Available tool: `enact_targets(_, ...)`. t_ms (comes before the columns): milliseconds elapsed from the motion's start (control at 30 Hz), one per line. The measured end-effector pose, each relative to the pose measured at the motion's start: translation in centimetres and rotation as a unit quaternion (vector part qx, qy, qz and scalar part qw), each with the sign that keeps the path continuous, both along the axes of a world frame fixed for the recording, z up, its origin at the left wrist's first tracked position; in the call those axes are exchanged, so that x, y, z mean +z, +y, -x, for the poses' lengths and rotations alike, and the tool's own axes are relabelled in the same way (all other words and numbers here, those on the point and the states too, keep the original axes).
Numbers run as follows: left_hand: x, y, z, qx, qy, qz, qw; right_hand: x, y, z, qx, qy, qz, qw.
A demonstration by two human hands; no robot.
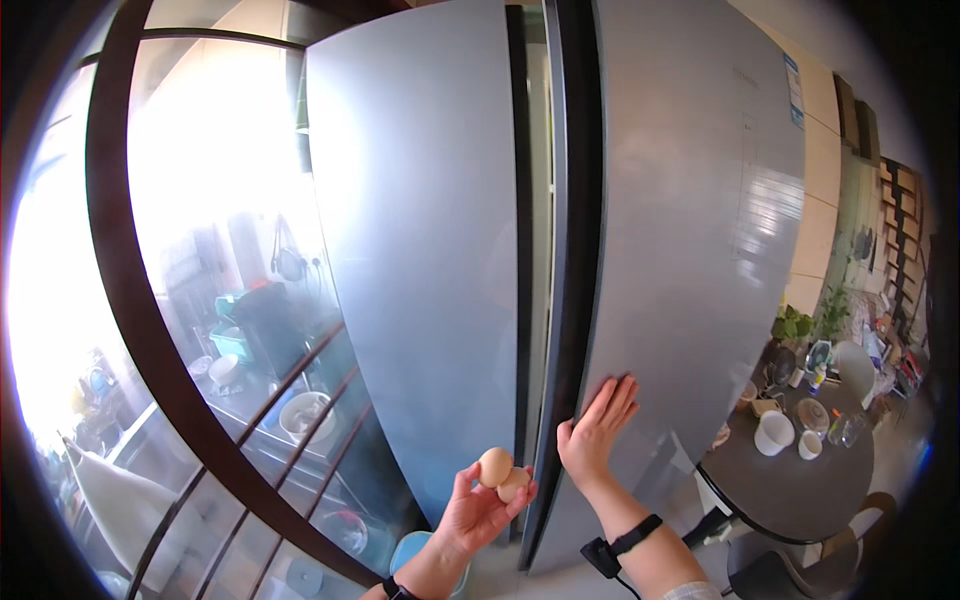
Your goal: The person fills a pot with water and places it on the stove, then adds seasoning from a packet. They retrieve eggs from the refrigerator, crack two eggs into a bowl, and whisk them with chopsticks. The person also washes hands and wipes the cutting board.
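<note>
Two brown eggs lie in my left hand (487, 506), one egg (496, 467) above and to the left of the other egg (513, 485). My right hand (596, 439) presses with its palm and fingers against the outside of the right refrigerator door (675, 262), close to its edge. That door stands partly open, and a narrow strip of the lit interior shows beside it. The left refrigerator door (420, 247) is closed. Most of the refrigerator's inside is hidden behind the doors. Both wrists carry black bands.
At the right stands a round dark table (795, 487) with a white bowl (774, 433), a small cup (810, 445) and bottles. A dark-framed glass partition (120, 247) curves along the left. A blue bin (412, 551) is on the floor below the left door.
</note>
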State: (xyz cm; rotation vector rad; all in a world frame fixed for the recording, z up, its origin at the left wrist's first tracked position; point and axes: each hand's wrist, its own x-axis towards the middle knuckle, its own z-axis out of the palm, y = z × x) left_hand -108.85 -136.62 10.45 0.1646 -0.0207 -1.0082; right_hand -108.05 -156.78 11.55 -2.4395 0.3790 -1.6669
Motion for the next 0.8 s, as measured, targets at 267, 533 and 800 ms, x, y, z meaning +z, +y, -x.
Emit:
enact_targets(267,-0.4,1.0,-6.1,0.023,0.003,0.013,1.000,-0.6,-1.9,-13.1,-0.150,-0.011,0.056,0.987)
enact_targets(533,-1.6,4.4,-6.7,0.147,0.000,0.032,0.989,-3.1,-2.6,-18.9,-0.115,-0.029,0.039,0.992)
enact_targets(800,-4.5,15.4,5.2,0.422,0.032,0.051,0.905,-4.3,3.4,-13.3,0.201,-0.091,0.082,0.972)
